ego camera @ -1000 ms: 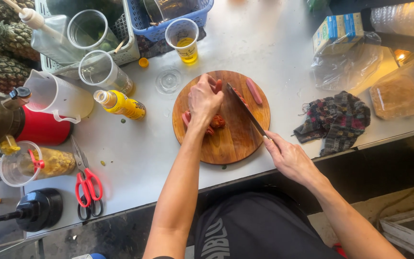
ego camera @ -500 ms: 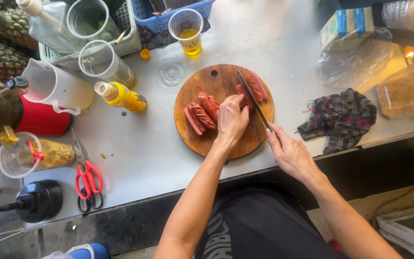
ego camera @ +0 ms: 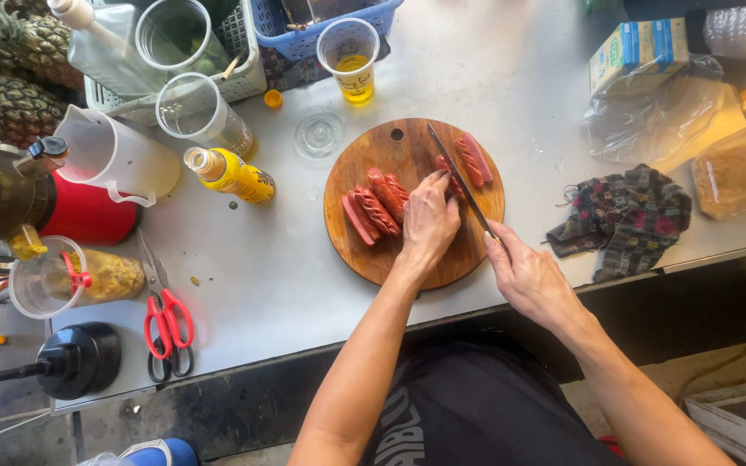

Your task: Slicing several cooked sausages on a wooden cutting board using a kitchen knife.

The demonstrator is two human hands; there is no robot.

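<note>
A round wooden cutting board (ego camera: 390, 147) lies on the white table. On its left part lie scored red sausages (ego camera: 373, 205). My left hand (ego camera: 429, 220) presses a sausage (ego camera: 446, 168) down at the board's middle. My right hand (ego camera: 528, 276) grips the handle of a long knife (ego camera: 455, 177), whose blade runs across the board beside my left fingers. Two more sausages (ego camera: 475, 158) lie at the board's right, beyond the blade.
Left of the board lie a yellow bottle (ego camera: 230, 173), red scissors (ego camera: 166, 315) and clear jugs (ego camera: 196, 112). A cup of yellow drink (ego camera: 351, 60) stands behind the board. A checked cloth (ego camera: 628, 216) and plastic bags (ego camera: 666, 103) sit right. Pineapples (ego camera: 2, 78) fill the far left.
My left hand moved from the board's left side to its middle, uncovering the scored sausages. The knife shifted slightly right with it.
</note>
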